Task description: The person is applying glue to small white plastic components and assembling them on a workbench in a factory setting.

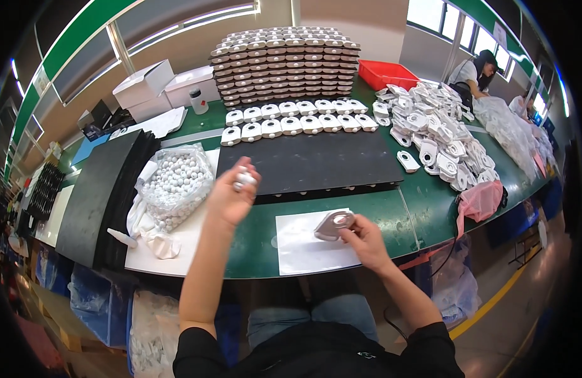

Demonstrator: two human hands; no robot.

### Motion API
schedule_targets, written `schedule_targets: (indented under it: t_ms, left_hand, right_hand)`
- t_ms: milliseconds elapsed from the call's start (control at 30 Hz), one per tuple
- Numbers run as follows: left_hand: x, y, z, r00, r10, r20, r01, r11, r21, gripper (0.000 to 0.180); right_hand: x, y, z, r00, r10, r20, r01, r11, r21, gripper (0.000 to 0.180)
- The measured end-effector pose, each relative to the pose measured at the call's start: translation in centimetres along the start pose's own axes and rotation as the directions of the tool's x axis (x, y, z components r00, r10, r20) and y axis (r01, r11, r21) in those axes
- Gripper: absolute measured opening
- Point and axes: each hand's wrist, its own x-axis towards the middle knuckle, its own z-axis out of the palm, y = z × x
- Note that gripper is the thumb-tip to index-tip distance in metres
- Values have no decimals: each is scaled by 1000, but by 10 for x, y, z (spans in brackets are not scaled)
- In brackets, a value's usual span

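My left hand [231, 196] is raised above the green table [423, 208], its fingers closed on a few small white round parts [243, 179]. My right hand [363, 238] pinches a white teardrop-shaped plastic housing [333, 224], tilted over a white sheet [303, 242] at the table's near edge. A clear bag of white balls [177, 183] lies just left of my left hand. Beyond both hands lies a black mat [310, 160] with two rows of white housings [294, 120] at its far side.
A tall stack of trays of housings [284, 60] stands at the back, with a loose pile of housings [435, 132] and a red bin [386, 74] to the right. White boxes [158, 85] and black mats [99, 195] sit left. Two people work at far right.
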Motion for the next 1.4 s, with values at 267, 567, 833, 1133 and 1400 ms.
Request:
schedule_targets:
  t_ms: [267,567,833,1133,1400]
  left_hand:
    - [26,-66,-5,953,-287,94,261,940,219,22]
    - [20,-70,-15,974,-193,117,146,935,323,30]
    - [15,-72,-11,979,-165,116,109,916,386,37]
    - [12,-81,-6,986,-160,47,116,862,494,28]
    - [10,-91,-11,988,-143,60,57,693,719,24]
  right_hand:
    - [10,16,22,997,-67,-32,60,982,-181,8]
    - [9,15,20,994,-110,-5,102,941,-324,8]
    - [10,18,20,974,-227,-12,202,887,-416,9]
    - [7,10,24,993,-113,35,118,926,-358,16]
    - [37,8,4,991,136,-6,-105,788,607,20]
